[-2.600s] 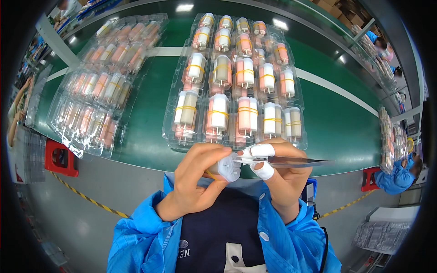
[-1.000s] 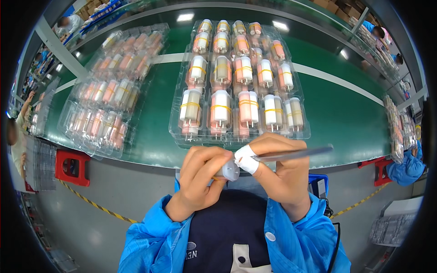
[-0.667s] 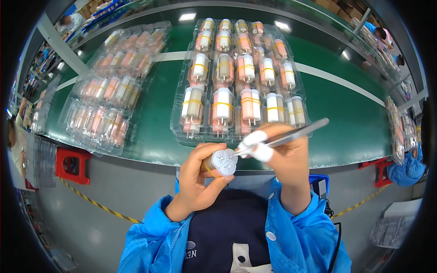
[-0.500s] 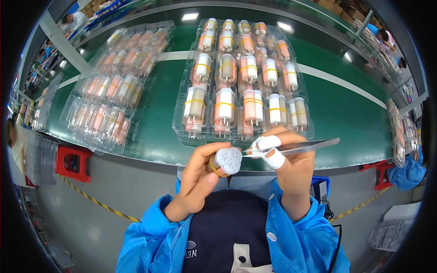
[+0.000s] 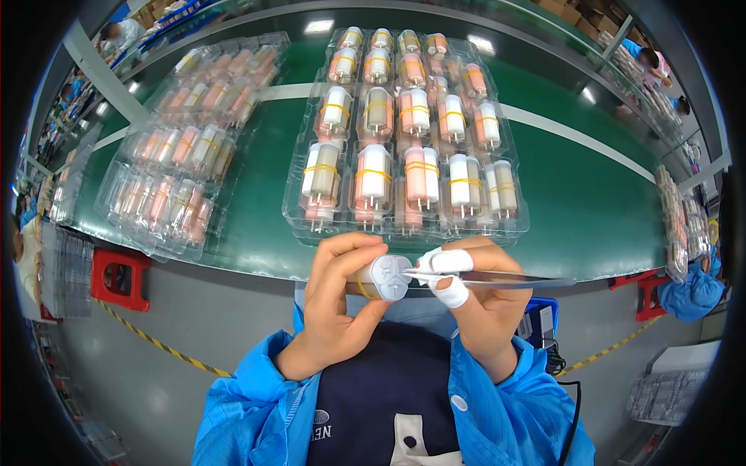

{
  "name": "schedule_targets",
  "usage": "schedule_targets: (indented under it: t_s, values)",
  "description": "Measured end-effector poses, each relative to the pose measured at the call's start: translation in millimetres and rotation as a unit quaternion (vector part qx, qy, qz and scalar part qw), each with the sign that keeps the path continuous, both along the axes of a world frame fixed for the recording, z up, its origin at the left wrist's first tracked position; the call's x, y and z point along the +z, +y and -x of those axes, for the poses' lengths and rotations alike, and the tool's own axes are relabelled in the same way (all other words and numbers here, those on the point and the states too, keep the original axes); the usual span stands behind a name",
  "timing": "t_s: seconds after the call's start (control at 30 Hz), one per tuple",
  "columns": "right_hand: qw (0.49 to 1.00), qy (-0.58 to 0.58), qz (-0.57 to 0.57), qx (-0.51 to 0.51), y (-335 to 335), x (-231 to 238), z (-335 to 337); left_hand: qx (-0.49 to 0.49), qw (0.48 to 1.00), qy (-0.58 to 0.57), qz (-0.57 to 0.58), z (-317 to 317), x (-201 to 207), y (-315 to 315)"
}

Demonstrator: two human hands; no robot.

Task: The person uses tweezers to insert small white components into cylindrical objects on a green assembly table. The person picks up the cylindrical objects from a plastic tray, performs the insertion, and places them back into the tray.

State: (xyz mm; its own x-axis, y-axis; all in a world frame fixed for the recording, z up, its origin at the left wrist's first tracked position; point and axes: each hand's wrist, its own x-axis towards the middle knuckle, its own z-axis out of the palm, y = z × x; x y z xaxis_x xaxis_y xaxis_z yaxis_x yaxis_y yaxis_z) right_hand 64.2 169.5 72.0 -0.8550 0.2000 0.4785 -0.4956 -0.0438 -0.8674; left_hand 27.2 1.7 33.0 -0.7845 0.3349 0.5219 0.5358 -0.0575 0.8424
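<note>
A red stool (image 5: 120, 279) of smooth moulded plastic, square with an opening in its side, stands on the grey floor (image 5: 194, 318). To its right, thin, glossy, clear trays (image 5: 116, 210) lie on the smooth green table (image 5: 260, 194), their wrinkled film blurring the pink, white and grey cylinders inside. Next comes the three-lobed bundle (image 5: 391, 278), out in front of the body by the table's near edge: rounded, with a pale, translucent end face and a narrow yellow band (image 5: 361, 286) around its side. Beyond it on the table, the middle tray (image 5: 295, 206) of clear moulded plastic carries rows of banded cylinders (image 5: 374, 172), matte white, pink and grey, with thin white stems. Furthest right of these are slim, shiny metal tweezers (image 5: 513, 279), tapering leftward.

The left hand (image 5: 338, 299) has a narrow grip, curled around the bundle with fingers above and thumb below, its end face turned right. The right hand (image 5: 491, 307), with white wraps (image 5: 452, 261) on thumb and finger, pinches the tweezers in a small, closed grip. Their tips meet the end face in view; whether they touch it cannot be told.
</note>
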Motion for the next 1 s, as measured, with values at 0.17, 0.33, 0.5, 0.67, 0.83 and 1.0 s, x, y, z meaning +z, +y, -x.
schedule_targets:
  t_s: [0.17,0.33,0.5,0.67,0.83,1.0]
  values:
    - [1.000,-0.007,-0.019,0.006,-3.6,-1.3,2.2,0.043,0.998,0.020,-0.034,-3.4,-1.5,3.0]
    - [1.000,-0.010,0.002,0.010,-6.2,-2.4,2.3,0.049,0.996,0.067,-0.026,-2.0,-3.3,2.8]
    - [1.000,-0.014,0.002,0.014,-5.5,-3.9,2.0,0.056,0.995,0.076,-0.017,-2.5,-3.6,2.7]
    - [1.000,-0.015,0.005,0.007,-8.4,-5.6,3.3,0.068,0.994,0.086,-0.001,-2.8,-3.2,2.0]
    - [1.000,0.000,0.013,-0.007,-11.8,-9.0,5.1,0.077,0.991,0.109,0.018,0.2,-3.2,1.1]
    - [0.996,0.050,-0.067,-0.045,-12.0,-9.5,3.8,0.057,0.997,0.041,-0.012,-3.8,-3.0,1.3]
